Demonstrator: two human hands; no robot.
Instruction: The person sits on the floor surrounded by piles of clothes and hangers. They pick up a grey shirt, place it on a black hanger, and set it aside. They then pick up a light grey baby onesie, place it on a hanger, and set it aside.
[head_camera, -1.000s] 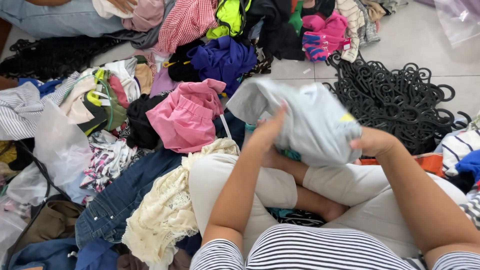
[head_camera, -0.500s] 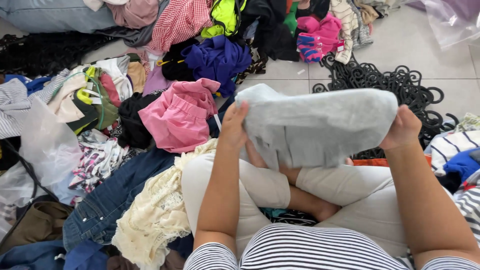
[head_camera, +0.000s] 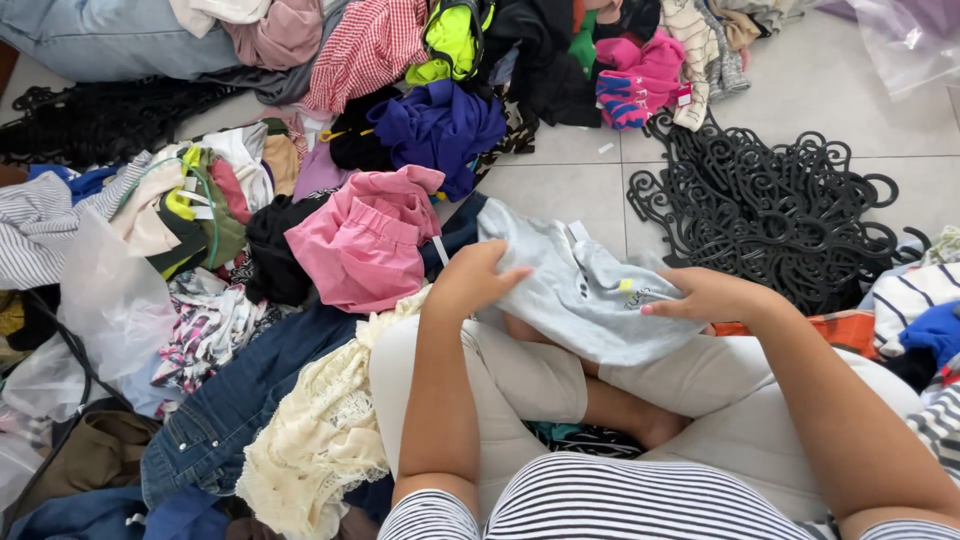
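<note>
You sit cross-legged on the tiled floor (head_camera: 560, 190) with one light grey garment (head_camera: 585, 295) spread across your lap. Your left hand (head_camera: 472, 280) is closed on its left edge, fingers curled over the cloth. Your right hand (head_camera: 705, 297) presses on its right part, fingers laid flat over a small yellow print; whether it pinches the fabric, you cannot tell. Just beside your left hand lies one pink garment (head_camera: 365, 245), bunched up, and below that one cream lace piece (head_camera: 320, 430) touches your left knee, with one pair of blue jeans (head_camera: 235, 400) next to it. Beyond the grey garment, towards the far edge of the floor, sits one dark blue top (head_camera: 440, 125). To your right one heap of black plastic hangers (head_camera: 770, 210) lies tangled, too many to count.
</note>
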